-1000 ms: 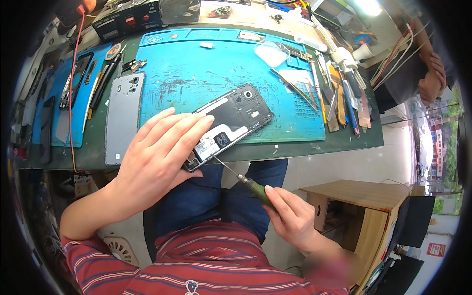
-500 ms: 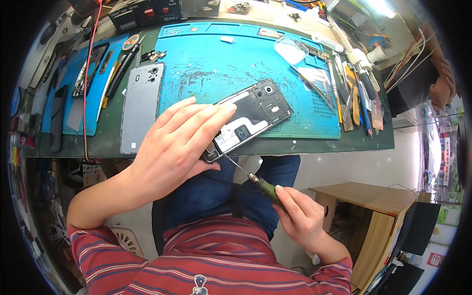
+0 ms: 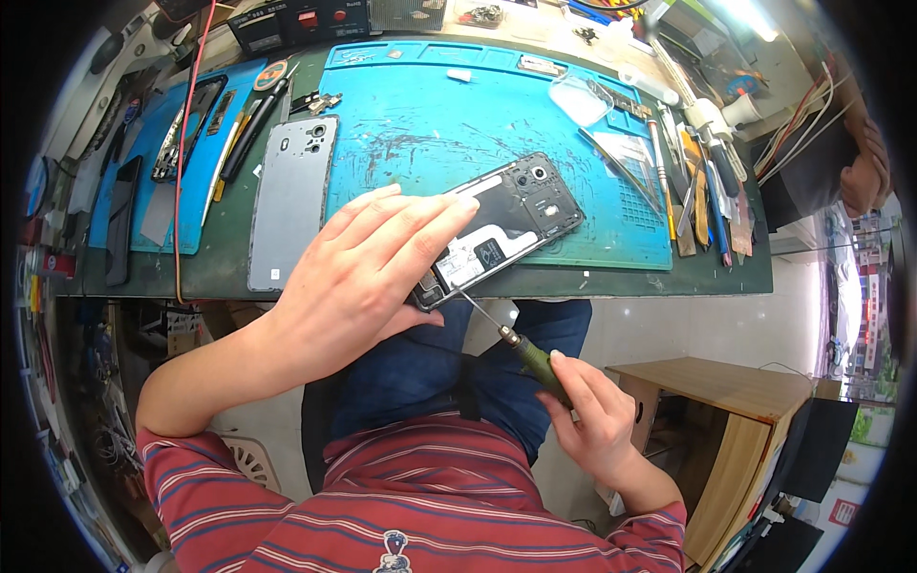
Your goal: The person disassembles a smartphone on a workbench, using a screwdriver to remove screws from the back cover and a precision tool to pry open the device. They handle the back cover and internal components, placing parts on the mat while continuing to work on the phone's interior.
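While the blue mat (image 3: 420, 105) covers the middle of the dark green tabletop (image 3: 659, 283), a grey back panel (image 3: 291, 205) lies at the left border of this mat, and many slim tools (image 3: 705, 191) are gathered just beside its right border. Beyond the mat's far edge stands a black box (image 3: 301, 27); to its left a red cable (image 3: 183, 162) runs down. Well to the right of the mat are a wooden cabinet (image 3: 702, 377) and the folded arms (image 3: 864, 172) of another person. The opened phone (image 3: 501, 215) has its far end over the near part of the mat, and its near end passes the mat's near edge. The left hand (image 3: 353, 277) holds this near end, fingers across the top and thumb below; the right hand (image 3: 597, 417), closed around a green-handled tool (image 3: 541, 366), brings its tip to the phone's lower edge. Compared with one second ago, everything on the tabletop appears further to the right in the view, while both hands keep the same hold.
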A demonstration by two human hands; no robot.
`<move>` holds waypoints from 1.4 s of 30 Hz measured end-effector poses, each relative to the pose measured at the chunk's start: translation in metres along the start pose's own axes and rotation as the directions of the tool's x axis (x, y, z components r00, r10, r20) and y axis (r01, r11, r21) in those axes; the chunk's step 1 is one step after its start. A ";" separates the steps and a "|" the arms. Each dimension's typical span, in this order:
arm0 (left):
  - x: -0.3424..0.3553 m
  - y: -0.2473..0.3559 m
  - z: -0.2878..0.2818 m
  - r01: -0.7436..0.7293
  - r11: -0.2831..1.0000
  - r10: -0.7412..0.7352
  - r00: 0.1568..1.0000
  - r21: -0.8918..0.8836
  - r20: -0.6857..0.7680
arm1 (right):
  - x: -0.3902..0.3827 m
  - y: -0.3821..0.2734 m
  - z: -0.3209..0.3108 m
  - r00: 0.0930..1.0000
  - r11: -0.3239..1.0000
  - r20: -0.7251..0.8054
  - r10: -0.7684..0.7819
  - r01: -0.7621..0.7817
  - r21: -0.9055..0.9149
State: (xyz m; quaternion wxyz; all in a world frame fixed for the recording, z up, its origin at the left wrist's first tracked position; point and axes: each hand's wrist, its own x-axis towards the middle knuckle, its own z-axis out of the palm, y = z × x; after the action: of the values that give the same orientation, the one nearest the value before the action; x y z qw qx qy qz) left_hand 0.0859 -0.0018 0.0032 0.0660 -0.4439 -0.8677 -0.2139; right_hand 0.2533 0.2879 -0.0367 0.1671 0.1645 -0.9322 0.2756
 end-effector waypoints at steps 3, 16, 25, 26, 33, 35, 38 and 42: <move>0.000 0.001 -0.005 -0.007 0.997 0.009 1.000 -0.081 0.022 | -0.001 0.001 0.001 0.999 0.998 -0.042 0.026 -0.023 0.051; -0.047 0.012 -0.008 -0.385 0.922 0.385 0.904 0.035 -0.187 | -0.005 -0.014 -0.015 0.982 0.954 0.164 -0.093 0.040 0.299; -0.090 -0.011 -0.066 0.027 0.998 -0.008 0.957 0.063 -0.288 | -0.030 0.007 -0.065 0.928 0.868 0.291 0.232 -0.333 0.368; -0.095 -0.005 -0.062 0.000 0.999 0.008 0.980 0.042 -0.200 | -0.029 0.007 -0.065 0.940 0.884 0.270 0.207 -0.298 0.359; -0.113 0.011 -0.059 0.252 0.961 -0.277 0.840 0.116 0.466 | -0.013 0.001 -0.042 0.981 0.986 0.170 0.097 -0.118 0.121; -0.101 0.004 -0.054 0.337 0.916 -0.233 0.888 -0.216 0.396 | -0.006 0.002 -0.033 0.992 0.998 0.121 0.025 -0.033 0.059; -0.081 0.009 -0.044 0.461 0.563 -0.299 0.888 -0.686 0.351 | 0.001 -0.001 -0.026 0.994 0.999 0.113 0.000 -0.004 0.033; -0.052 0.018 -0.030 0.397 0.295 -0.262 0.908 -0.869 0.326 | -0.002 -0.001 -0.028 0.995 0.998 0.095 0.022 -0.026 0.049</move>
State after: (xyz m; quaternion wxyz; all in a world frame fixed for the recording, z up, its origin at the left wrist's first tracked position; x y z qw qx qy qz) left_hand 0.1286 -0.0438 0.0198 -0.2908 -0.2276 -0.6721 -0.6418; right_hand 0.2621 0.3039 -0.0149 0.1154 0.1703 -0.9338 0.2929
